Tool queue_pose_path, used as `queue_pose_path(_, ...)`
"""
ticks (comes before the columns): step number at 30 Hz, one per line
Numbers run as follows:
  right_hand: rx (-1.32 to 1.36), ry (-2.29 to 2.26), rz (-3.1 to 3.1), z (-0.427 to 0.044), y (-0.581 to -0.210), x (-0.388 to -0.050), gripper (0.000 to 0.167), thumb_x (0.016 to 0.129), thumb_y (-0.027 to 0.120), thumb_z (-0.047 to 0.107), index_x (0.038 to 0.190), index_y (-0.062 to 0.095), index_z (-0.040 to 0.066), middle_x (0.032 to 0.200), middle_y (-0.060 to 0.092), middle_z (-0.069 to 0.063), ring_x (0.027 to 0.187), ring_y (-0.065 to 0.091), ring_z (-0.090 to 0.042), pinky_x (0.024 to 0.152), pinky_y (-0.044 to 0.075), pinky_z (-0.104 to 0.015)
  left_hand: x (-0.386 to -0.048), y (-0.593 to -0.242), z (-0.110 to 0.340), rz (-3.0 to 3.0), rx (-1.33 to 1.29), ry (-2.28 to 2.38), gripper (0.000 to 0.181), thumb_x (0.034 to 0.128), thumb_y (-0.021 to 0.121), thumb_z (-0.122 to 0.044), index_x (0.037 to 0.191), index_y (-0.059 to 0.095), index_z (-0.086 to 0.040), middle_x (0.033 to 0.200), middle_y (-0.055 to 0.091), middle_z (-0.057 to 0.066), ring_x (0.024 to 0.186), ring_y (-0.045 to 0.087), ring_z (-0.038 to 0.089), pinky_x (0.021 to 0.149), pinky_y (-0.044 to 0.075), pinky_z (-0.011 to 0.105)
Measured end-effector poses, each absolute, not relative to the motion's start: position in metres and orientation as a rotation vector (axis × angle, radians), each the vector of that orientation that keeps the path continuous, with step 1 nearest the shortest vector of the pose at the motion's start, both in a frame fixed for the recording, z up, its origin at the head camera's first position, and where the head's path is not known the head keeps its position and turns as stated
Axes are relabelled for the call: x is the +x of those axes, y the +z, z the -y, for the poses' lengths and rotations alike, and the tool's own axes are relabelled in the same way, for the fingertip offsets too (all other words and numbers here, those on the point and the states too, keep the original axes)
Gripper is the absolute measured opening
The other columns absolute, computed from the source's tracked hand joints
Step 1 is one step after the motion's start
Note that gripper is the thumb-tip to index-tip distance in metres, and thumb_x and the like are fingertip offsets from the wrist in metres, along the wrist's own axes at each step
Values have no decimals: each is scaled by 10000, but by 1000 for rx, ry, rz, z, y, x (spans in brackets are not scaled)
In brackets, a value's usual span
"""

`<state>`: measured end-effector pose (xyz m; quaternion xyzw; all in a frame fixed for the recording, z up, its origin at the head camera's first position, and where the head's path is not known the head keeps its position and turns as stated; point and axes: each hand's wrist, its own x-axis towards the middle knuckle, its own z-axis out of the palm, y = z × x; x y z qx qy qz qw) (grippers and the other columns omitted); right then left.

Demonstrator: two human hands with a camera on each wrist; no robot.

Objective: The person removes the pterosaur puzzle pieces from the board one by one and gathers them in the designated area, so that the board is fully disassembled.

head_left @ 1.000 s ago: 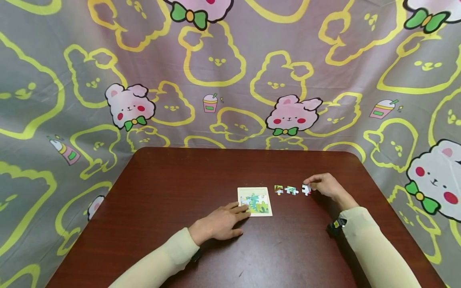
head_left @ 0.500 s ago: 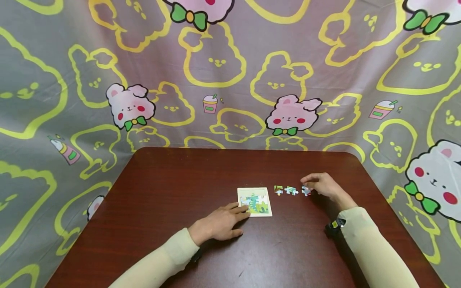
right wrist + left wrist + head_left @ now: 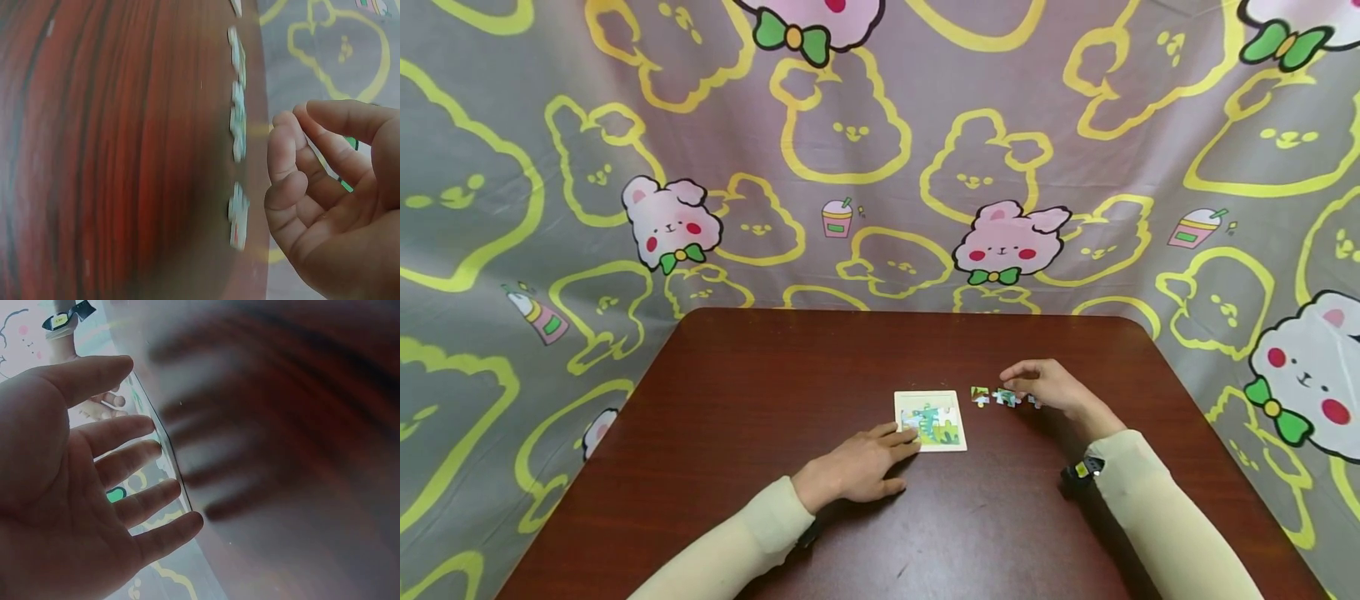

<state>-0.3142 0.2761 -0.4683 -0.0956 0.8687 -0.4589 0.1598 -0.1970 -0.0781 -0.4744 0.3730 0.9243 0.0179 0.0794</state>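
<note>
We are resting our left hand [image 3: 859,465], fingers straight and grasping nothing, on the near left corner of the puzzle board [image 3: 925,395]. Our right hand [image 3: 1047,385] is hovering to the right of the board, fingers loosely bent and released. Three pieces are lying in a row to the board's right: the first piece [image 3: 980,395] just beside it, the middle piece [image 3: 238,125] nearest our fingers, the far piece [image 3: 238,219] furthest out. If we are lifting the middle piece, we are probably doing best by coming straight down and pinching its sides, sparing its neighbours, while pressing the board lightly against sliding. The surface [image 3: 775,375] is stretching wide left of the board and in front of it; its far edge is running well beyond the board, patterned cloth [image 3: 872,275] hanging behind.
</note>
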Motion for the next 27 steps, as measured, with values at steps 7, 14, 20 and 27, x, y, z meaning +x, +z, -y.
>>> queue_pose_path(7, -358, -1291, -2474, -254, -468, -314, 290, 969, 647, 185, 1198, 672, 8, 854, 657, -153, 676, 536, -230, 530, 446, -314, -196, -475, 78, -2771, 1117, 48, 616, 973, 603, -425, 1517, 445, -185, 1607, 387, -12, 1477, 374, 289, 1154, 405, 434)
queue_pose_path(14, -376, -1276, -2460, -234, -469, -313, 258, 958, 668, 208, 1163, 706, 55, 895, 688, -166, 773, 603, -281, 578, 480, -324, -196, -475, 78, -2776, 1128, 42, 617, 972, 605, -424, 1515, 448, -179, 1602, 396, -10, 1470, 385, 295, 1160, 399, 419)
queue_pose_path(20, -434, -1280, -2426, -216, -469, -307, 233, 952, 662, 160, 1145, 710, 38, 891, 694, -183, 802, 631, -303, 585, 484, -322, -195, -474, 78, -2774, 1123, 63, 611, 970, 610, -415, 1510, 457, -173, 1595, 407, -8, 1469, 387, 298, 1146, 416, 432)
queue_pose_path(27, -556, -1247, -2421, -196, -469, -302, 216, 950, 634, 120, 1124, 716, 23, 882, 717, -168, 772, 639, -263, 544, 468, -294, -196, -474, 78, -2765, 1111, 78, 618, 972, 609, -413, 1519, 443, -178, 1603, 394, -16, 1473, 378, 301, 1130, 429, 467)
